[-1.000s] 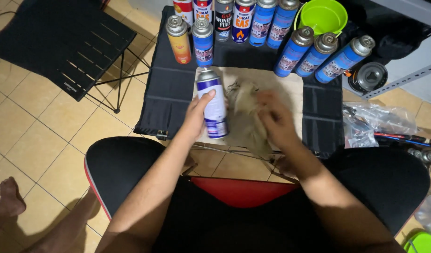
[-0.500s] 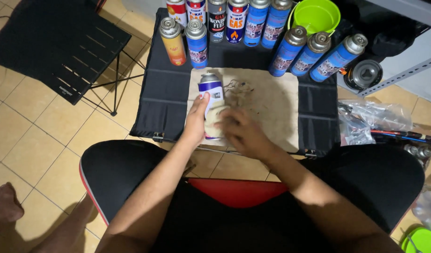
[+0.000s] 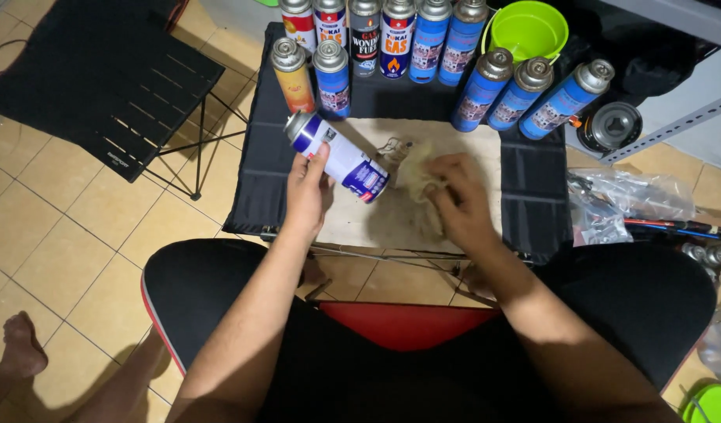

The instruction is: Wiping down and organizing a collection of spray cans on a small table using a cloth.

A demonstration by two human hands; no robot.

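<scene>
Gas canister [image 3: 338,154] — white w/ blue label, tipped on its side, left hand [image 3: 307,192] wrapped around it above the beige mat [image 3: 423,227]. Right hand [image 3: 458,200] is bunched on a dirty rag [image 3: 413,174] at the can's base. Behind, on the black folding table [image 3: 254,176]: 10 more upright cans (7 blue), 1 green bowl [image 3: 529,30].

One view only: head cam, looking steeply down and a bit fwd from above the seated person's lap. Close range: forearms enter from bottom of frame, black counter [image 3: 282,164] sits centre-top, tiled floor [image 3: 55,235] fills left side. No 2nd view to overlap.
</scene>
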